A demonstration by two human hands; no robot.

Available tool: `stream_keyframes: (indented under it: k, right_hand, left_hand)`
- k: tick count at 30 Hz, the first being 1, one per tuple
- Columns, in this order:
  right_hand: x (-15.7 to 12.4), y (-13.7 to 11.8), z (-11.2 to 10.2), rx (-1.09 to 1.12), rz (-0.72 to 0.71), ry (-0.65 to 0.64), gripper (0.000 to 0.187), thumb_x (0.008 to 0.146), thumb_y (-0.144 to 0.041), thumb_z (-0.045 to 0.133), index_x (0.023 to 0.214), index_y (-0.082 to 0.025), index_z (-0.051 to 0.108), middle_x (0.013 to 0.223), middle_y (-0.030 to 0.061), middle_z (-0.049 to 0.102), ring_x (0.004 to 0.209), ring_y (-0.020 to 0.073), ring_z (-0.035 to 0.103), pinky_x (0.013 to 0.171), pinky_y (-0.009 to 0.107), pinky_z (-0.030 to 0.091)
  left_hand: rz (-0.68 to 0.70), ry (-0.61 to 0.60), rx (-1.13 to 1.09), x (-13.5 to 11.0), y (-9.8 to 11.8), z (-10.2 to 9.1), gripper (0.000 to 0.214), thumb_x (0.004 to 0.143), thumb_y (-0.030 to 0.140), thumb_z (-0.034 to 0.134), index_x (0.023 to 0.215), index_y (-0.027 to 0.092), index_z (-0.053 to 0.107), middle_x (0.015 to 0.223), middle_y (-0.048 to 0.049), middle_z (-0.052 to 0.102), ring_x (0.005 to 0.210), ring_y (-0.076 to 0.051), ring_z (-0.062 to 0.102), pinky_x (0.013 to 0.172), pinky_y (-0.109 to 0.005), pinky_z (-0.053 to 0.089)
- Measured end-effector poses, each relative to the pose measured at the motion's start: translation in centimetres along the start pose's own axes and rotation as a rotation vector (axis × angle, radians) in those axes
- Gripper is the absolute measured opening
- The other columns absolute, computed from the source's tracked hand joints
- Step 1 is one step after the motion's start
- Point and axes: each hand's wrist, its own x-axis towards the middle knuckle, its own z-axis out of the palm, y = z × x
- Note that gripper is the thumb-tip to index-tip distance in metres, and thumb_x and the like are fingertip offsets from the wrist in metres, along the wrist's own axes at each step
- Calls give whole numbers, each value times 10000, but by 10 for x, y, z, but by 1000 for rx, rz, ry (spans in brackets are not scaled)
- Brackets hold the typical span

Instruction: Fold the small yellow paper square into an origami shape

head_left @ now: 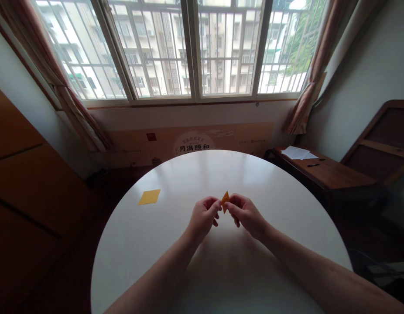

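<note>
A small, folded, orange-yellow paper piece with pointy ends [225, 202] is near the middle of the frame, held up over the big, round, shiny white table [136, 257]. The bare left hand [203, 216] pinches its left side with thumb and finger. The bare right hand [248, 213] pinches its right side the same way. I think both hands hold it because it is so little and thin, and two pinches keep it steady and keep the folds from popping open. Its long way runs up and down in the frame. One point goes to the top, leaning a tiny bit right, and the other goes to the bottom. A flat, yellow, four-sided paper sheet [149, 197] lies on the table, left of the middle of the frame, maybe put there to be out of the way but easy to reach.
</note>
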Motion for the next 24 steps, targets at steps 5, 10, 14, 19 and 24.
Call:
stream_keyframes:
  k: [5,10,14,19,24]
  right_hand:
    - [2,-2,-1,59,28,27,292,808,-456,684,773,-178,602,543,-69,487,395,66,389,331,186,342]
    - [2,-2,0,94,59,7,321,793,-474,712,783,-172,606,529,-69,488,394,67,397,336,184,333]
    - [1,-2,0,121,73,-1,316,790,-462,721,806,-159,632,540,-65,494,403,63,393,346,183,334]
    - [2,1,-1,146,77,14,295,796,-437,722,762,-163,619,540,-63,498,409,63,395,357,187,327]
    - [4,5,-2,167,80,40,278,803,-428,721,790,-169,621,549,-62,507,415,69,404,362,191,321]
  left_hand:
    - [-4,-40,25,0,-1,1,303,768,428,684,752,126,656,625,-8,578,509,-106,521,385,-183,439]
    - [13,-38,56,3,-4,-1,295,777,421,678,735,133,628,564,20,533,466,-93,496,394,-189,446]
    - [24,-41,89,3,-7,-1,303,796,434,660,758,135,631,592,7,551,504,-110,524,390,-191,449]
    - [27,-62,149,1,-9,1,315,807,442,648,740,135,639,565,11,540,484,-116,521,379,-202,452]
    - [44,-63,195,-1,-10,2,269,812,395,635,720,143,651,563,15,539,467,-105,501,385,-199,453]
